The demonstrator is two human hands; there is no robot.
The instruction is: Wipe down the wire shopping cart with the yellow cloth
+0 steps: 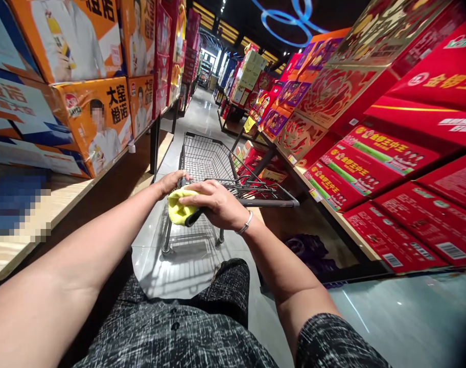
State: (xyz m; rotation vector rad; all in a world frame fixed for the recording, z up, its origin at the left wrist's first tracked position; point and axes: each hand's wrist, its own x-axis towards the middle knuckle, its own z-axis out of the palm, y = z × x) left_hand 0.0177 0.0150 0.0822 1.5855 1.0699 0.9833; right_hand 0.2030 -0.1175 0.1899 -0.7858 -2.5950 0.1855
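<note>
So from my seat far off, the head camera gives me two bare hands at the near end of a wire shopping cart (206,156). The right hand (216,202) is clamped on a yellow-green cloth (178,208) with a dark edge, fingers spread over the top of it and the cloth bunched out to that hand's left. I can't tell if the cloth is actually pressed on the cart or just over it.

Left hand (173,182) is just beyond the cloth, fingers curled round the left end of the cart handle (269,203), as far as I can make out with the cloth partly in the way. The rest of that bar sticks out past the right hand, on its right. The basket stretches ahead of both hands, and a caster (167,250) sits on the shiny floor (190,286) below them.

There's a bracelet (245,223) on the right wrist. Orange boxes (102,128) are stacked well off to the left of the left hand, and red boxes (342,174) fill the shelving well to the right of the right hand.
</note>
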